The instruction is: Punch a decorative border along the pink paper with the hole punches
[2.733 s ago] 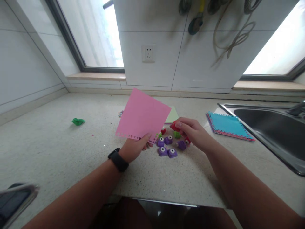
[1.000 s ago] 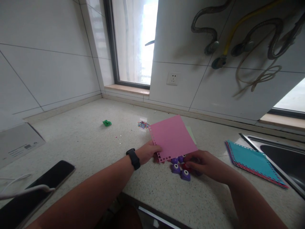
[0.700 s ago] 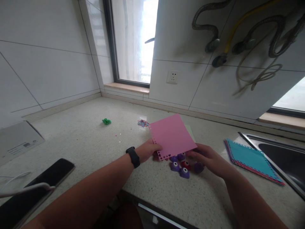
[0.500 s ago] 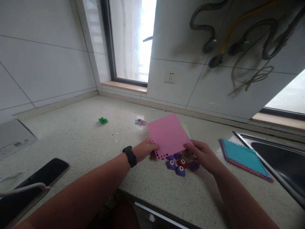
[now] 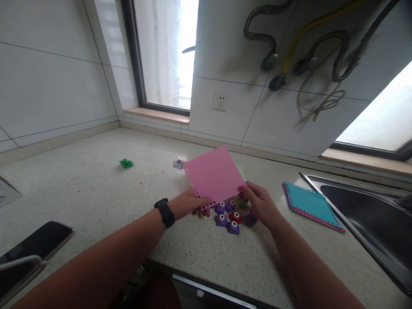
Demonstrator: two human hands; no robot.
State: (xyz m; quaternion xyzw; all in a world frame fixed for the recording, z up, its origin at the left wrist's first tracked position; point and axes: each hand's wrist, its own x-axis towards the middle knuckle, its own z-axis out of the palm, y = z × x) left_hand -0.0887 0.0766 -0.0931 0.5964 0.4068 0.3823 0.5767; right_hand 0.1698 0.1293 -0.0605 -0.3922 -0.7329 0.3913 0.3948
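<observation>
A square pink sheet of paper (image 5: 214, 174) is held tilted above the counter, with small shapes punched along its left and lower edges. My left hand (image 5: 189, 203) pinches the lower left corner, thumb on top. At the right corner, my right hand (image 5: 260, 202) grips the same sheet between thumb and fingers. Just below it sit several purple craft punches (image 5: 233, 227), a red craft punch (image 5: 236, 217) and a green one (image 5: 242, 204), partly hidden. Behind the sheet shows part of a pale green paper (image 5: 241, 171).
Coloured punched-out bits (image 5: 177, 164) lie in a small heap beyond the sheet. A crumpled green scrap (image 5: 126, 163) is further left. Stacked punched papers (image 5: 312, 204), teal on top, lie by the sink (image 5: 363, 214). Phones (image 5: 41, 240) are at the left, near a white box (image 5: 8, 191).
The whole view has shifted, so most things appear further left. Both hands still hold the pink sheet, and more of the punches beneath it now show.
</observation>
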